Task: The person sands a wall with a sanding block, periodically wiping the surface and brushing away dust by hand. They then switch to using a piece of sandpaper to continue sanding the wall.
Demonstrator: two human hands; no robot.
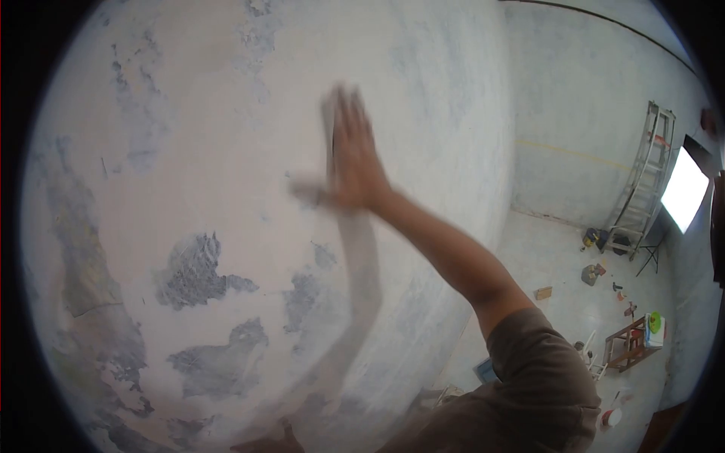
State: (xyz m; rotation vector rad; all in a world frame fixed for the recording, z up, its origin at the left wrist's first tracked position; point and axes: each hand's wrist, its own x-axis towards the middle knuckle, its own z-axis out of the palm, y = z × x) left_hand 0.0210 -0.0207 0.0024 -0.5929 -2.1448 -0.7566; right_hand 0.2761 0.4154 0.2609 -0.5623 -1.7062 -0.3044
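Note:
My right hand (353, 166) is raised against the pale, patchy wall (249, 151), with its palm toward the surface. Its fingers point upward and the thumb sticks out to the left; motion blurs the tips. I see nothing held in it, though the palm side is hidden. A shadow of the arm falls on the wall just below and beside it. At the bottom edge, my left hand (273, 444) shows only in part, close to the wall, with its thumb apart from the other fingers. Grey patches of bare plaster (198, 272) break the whitish coat to the left.
A metal ladder (640, 177) leans at the far right near a bright window (686, 189). On the floor lie a small brown block (543, 293) and several tools. A wooden stool or bench (625, 345) stands by a white bucket (612, 417).

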